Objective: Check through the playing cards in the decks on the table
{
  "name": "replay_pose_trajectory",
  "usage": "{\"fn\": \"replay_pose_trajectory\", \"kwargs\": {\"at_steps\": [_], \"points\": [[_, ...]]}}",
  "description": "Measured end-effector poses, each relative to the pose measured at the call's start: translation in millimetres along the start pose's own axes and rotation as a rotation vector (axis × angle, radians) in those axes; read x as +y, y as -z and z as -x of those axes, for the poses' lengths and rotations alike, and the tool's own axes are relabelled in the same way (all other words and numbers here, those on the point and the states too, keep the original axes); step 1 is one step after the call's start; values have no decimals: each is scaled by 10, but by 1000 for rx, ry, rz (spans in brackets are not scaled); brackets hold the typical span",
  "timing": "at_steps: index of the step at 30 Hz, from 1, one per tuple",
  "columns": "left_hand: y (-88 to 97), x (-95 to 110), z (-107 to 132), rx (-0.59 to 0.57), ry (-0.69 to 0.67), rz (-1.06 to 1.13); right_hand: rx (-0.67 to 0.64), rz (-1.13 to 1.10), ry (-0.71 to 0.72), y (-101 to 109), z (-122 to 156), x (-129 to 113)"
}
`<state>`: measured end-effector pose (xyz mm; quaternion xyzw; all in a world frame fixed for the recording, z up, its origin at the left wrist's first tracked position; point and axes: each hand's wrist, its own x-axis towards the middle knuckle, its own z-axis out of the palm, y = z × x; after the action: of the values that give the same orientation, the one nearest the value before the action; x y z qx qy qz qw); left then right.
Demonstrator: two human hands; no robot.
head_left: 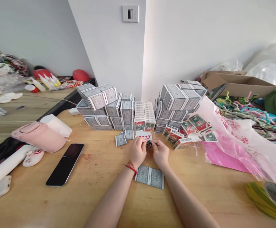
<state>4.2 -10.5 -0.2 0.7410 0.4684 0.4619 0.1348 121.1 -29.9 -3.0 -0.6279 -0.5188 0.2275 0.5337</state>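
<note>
Showing: two bare forearms reaching up the frame from lower centre, over a wooden desk [100,196] crowded with packs of playing cards.
Left hand [137,151]: held narrow at centre, with a red string bracelet [131,167] tied around the wrist; a small dark object [148,144] is pinched at the fingertips.
Right hand [160,154]: held narrow just beside the left hand, with the same small dark object gripped between the two hands. Its exact kind is too small to be told.
Cards near the hands: a fan of face-up red diamond cards [143,135] lies just beyond the fingers. Grey-backed card packs [121,140] are placed to the upper left of the hands, and a grey-backed pair [149,177] lies below them.
Centre and upper centre: grey patterned card packs [107,107] are stacked in tilted piles, with a second block [176,101] right of centre.
Right of the hands: red-and-green card boxes [187,133] are strewn loosely on a pink-and-white plastic bag [235,139].
Lower right: a green-and-yellow tape roll [268,199] is set at the desk's edge.
Left of the frame: a black smartphone [65,164] is laid flat beside a pink pouch [38,136].
Upper right: a cardboard box [237,84] sits behind tangled coloured pipe cleaners [244,117].
</note>
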Motion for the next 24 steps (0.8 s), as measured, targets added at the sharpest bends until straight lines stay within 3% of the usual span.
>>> {"fn": "replay_pose_trajectory", "kwargs": {"at_steps": [5,10,13,24], "points": [[3,7,13,22,12,19,-15,16,21,3,1,-4],[8,-11,9,95,62,88,-8,-154,-66,-45,-23,83],[4,-26,8,127,101,122,-46,-140,-79,-67,-27,121],[-91,-68,34,71,224,171,-93,-46,-80,-51,-19,88]]}}
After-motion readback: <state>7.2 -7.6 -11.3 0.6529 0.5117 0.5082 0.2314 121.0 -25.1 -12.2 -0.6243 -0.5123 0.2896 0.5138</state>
